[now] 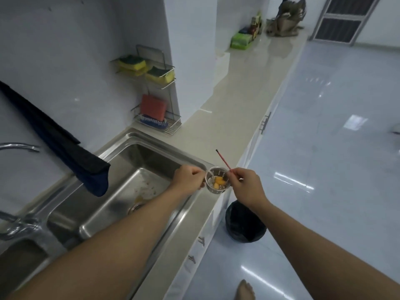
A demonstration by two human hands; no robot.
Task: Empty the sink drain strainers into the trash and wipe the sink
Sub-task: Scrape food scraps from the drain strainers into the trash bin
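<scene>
**Q:** Where is the drain strainer (217, 180)?

**A:** At the counter (227, 131) front edge beside the sink (121, 138), orange scraps inside. It is best moved squarely over the black-lined trash bin (244, 226) below before scraping.

**Q:** And the hands?

**A:** The left hand (189, 180) grips its side with curled fingers. The right hand (246, 187) pinches a red stick (223, 160) at the rim. Both forearms are outstretched.

Bare forearms (129, 230), left hand (189, 179), right hand (246, 187), bare foot (245, 290)

Green box (239, 41), brown figurine (285, 19), cabinet handle (265, 123)
</scene>
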